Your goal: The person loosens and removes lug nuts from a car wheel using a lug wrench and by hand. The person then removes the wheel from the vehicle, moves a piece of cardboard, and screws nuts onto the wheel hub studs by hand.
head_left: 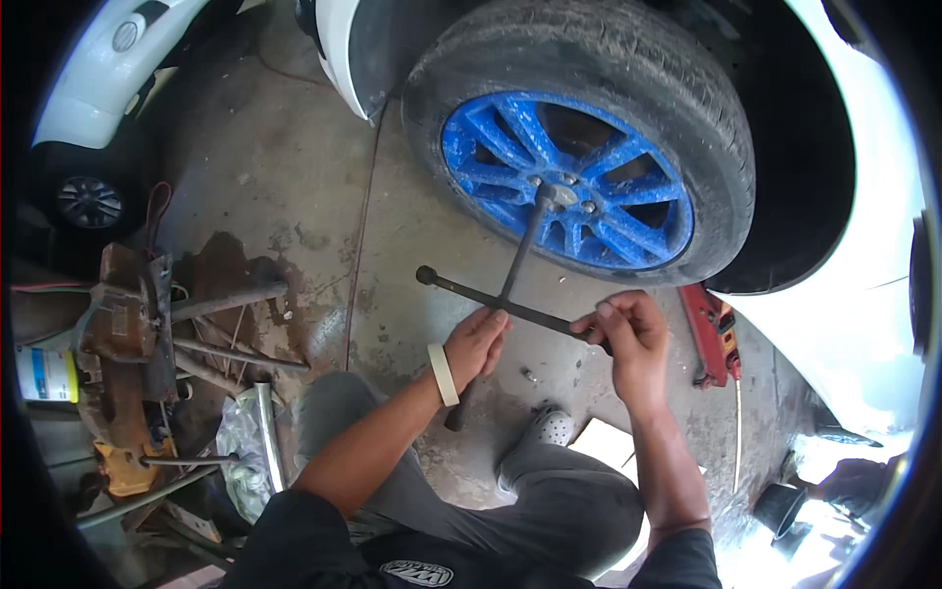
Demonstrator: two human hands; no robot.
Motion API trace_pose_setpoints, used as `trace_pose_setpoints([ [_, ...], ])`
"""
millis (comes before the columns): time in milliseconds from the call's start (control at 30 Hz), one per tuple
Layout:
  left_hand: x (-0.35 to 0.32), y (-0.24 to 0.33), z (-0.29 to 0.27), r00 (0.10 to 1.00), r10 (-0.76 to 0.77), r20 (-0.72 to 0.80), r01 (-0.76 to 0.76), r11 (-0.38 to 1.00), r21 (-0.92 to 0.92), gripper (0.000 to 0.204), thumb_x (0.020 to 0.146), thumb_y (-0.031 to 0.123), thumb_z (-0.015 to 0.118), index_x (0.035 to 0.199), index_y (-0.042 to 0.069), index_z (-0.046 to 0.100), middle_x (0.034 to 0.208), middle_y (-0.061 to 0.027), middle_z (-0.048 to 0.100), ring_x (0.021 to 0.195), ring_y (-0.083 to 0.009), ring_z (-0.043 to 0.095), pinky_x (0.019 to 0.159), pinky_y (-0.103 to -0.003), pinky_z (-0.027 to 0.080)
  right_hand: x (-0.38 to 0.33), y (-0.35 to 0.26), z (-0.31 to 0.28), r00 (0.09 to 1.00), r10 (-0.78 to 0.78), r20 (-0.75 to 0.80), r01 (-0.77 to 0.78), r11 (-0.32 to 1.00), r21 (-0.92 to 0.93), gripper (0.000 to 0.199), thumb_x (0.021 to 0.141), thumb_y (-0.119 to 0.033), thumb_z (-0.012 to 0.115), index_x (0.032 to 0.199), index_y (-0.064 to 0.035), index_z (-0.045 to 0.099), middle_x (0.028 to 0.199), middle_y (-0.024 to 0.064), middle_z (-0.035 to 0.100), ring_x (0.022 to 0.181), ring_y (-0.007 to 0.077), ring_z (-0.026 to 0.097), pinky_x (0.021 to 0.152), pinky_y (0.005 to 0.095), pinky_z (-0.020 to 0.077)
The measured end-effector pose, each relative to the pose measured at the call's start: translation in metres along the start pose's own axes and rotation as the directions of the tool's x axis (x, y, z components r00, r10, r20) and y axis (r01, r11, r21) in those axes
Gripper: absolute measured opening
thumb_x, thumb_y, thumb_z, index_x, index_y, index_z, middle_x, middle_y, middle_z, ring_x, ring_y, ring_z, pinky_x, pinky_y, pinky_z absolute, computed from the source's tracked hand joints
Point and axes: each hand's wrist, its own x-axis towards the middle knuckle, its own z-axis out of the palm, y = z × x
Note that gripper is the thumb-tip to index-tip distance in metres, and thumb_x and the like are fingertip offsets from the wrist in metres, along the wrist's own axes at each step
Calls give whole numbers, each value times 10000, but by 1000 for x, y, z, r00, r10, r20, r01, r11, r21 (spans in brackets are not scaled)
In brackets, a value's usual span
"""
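A four-way lug wrench (535, 315) reaches from my hands up to the blue wheel rim (623, 233). Its far socket sits over the hub area among the lug nuts (589, 207). My left hand (475, 346), with a pale band at the wrist, is closed round the wrench just below the cross. On the bar's right end, the fingers of my right hand (636, 344) are bent and pinch it. The bar's left socket end points free of both hands. A worn black tyre (677, 88) surrounds the rim, under the white car's fender (829, 324).
Beside the tyre stands a red floor jack (703, 334). At left are a rusty metal stand (126, 334) with splayed legs and a white bucket (47, 374). A pale sheet (601, 443) lies near my shoe (552, 428). Another car's wheel (89, 202) is at far left.
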Motion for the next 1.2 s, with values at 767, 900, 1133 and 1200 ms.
trace_pose_setpoints([
  [767, 37, 13, 10, 979, 166, 120, -174, 983, 64, 279, 1047, 322, 568, 976, 53, 578, 615, -44, 527, 482, -157, 502, 461, -325, 404, 10, -15, -8, 909, 28, -415, 16, 995, 101, 142, 1024, -183, 599, 1042, -44, 576, 762, 78, 639, 772, 249, 725, 712, 389, 640],
  [900, 49, 5, 11, 922, 374, 103, -383, 835, 395, 274, 1038, 282, 549, 986, 13, 551, 736, -159, 585, 695, -332, 603, 664, -461, 463, 6, 8, -16, 803, 275, -529, -153, 953, 263, 186, 1035, -237, 581, 1008, -52, 583, 825, 82, 653, 925, 255, 705, 815, 447, 624],
  [1133, 62, -4, 12, 951, 293, 102, -307, 936, 170, 190, 1074, 289, 547, 1017, 112, 585, 651, 47, 483, 572, -63, 511, 485, -260, 369, 14, 13, 4, 908, 94, -408, 179, 794, 582, 168, 1054, -228, 560, 923, -122, 563, 798, 46, 572, 827, 213, 636, 968, 533, 560],
  [1200, 59, 1, 6, 971, 111, 210, -79, 985, -152, 180, 1083, 301, 534, 1057, 137, 603, 637, 60, 459, 507, -59, 454, 435, -260, 336, 14, 7, 10, 859, 141, -492, 175, 822, 542, 186, 1056, -229, 559, 906, -120, 544, 775, 47, 551, 803, 206, 620, 980, 548, 551],
])
